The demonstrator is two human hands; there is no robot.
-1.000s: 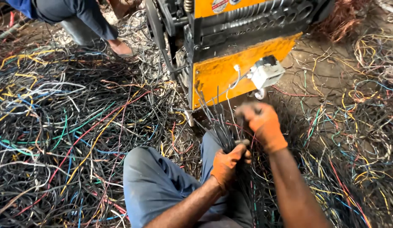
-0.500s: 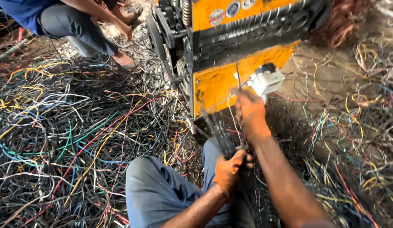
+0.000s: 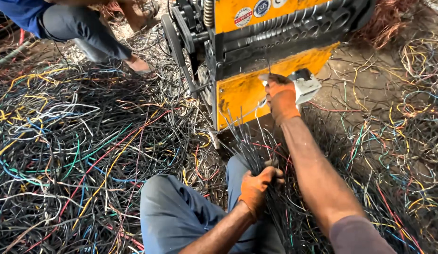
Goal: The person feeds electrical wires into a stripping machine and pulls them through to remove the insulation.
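Wire-strewn floor [image 3: 78, 141] | left hand [image 3: 257, 186] still clamps wire bundle [image 3: 249, 146] | right hand [image 3: 280, 96], pinching one wire, risen to machine [image 3: 275, 42]

Bright, even daylight — soft shadow beneath yellow machine [image 3: 275, 61]; mostly sharp focus, frame edges perhaps slightly stretched — no glare.

1. The wire-stripping machine [image 3: 270, 51] is set on the floor ahead of the knee [image 3: 176, 207].
2. A bundle of wires [image 3: 249, 146] is held between knee and machine.
3. Tangled cables [image 3: 73, 150] are spread to the left; more cables [image 3: 402, 141] lie to the right.
4. Another person [image 3: 82, 28] is seated behind, far left.
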